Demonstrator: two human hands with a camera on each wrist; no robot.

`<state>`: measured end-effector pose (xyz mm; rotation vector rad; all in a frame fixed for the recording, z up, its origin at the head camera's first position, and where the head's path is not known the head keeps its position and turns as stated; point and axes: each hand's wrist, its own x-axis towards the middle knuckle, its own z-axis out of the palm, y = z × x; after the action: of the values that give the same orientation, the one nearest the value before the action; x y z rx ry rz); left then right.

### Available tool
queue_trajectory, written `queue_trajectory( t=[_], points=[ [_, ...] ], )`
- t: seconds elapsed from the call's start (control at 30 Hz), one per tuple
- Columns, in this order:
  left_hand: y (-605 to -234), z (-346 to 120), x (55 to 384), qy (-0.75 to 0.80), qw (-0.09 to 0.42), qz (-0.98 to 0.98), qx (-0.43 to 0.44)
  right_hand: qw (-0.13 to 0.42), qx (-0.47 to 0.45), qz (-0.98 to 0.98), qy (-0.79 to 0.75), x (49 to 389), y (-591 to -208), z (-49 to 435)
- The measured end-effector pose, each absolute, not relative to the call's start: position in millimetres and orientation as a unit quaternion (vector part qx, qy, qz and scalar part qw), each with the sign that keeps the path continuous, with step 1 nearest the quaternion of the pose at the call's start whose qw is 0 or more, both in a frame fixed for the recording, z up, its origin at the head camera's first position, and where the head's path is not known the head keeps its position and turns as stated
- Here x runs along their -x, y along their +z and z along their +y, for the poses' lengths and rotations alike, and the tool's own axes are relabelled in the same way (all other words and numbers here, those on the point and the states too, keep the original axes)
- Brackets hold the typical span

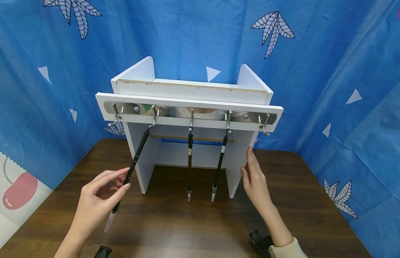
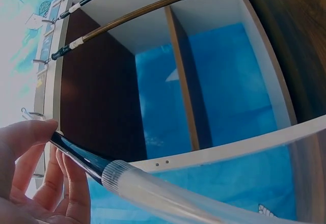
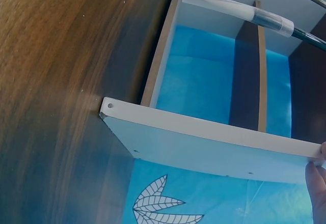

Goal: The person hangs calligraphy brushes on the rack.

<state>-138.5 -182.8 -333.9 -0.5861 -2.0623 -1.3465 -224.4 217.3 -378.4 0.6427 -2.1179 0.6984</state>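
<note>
The left hand [image 1: 100, 193] pinches the dark shaft of a calligraphy brush [image 1: 130, 172] between thumb and fingers [image 1: 120, 191]; the brush slants up from the fingers to the second hook [image 1: 153, 116] of a metal hook rail [image 1: 190, 113], and its clear-capped tip points down below the fingers toward the desk [image 1: 187, 229]. The right hand [image 1: 255, 177] rests with straight, relaxed fingers against the front edge of the right side panel of a white shelf unit [image 1: 190, 93], gripping nothing. Between the two hands, two more brushes [image 1: 189, 165] hang upright from the rail, tips just above the desk. The desk is dark brown wood grain. Behind and to both sides of the hands hangs blue cloth [image 1: 332, 71] printed with white leaves and triangles.
</note>
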Motion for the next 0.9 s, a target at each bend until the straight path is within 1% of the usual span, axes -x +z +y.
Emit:
queue_trajectory(
  t=[0.2,0.47,0.9],
  points=[
    [-332.6,-183.3,137.6,-0.511,0.289,-0.785,0.198,0.397,-0.252,-0.838,0.276,224.3,-378.5,217.3],
    [-333.7,-184.4,138.6,-0.504,0.301,-0.781,0.212,0.397,-0.254,-0.838,0.277,224.5,-378.5,217.2],
    [-328.0,-183.9,135.6,-0.506,0.284,-0.794,0.182,0.394,-0.251,-0.84,0.277,224.2,-377.8,216.9]
  ],
)
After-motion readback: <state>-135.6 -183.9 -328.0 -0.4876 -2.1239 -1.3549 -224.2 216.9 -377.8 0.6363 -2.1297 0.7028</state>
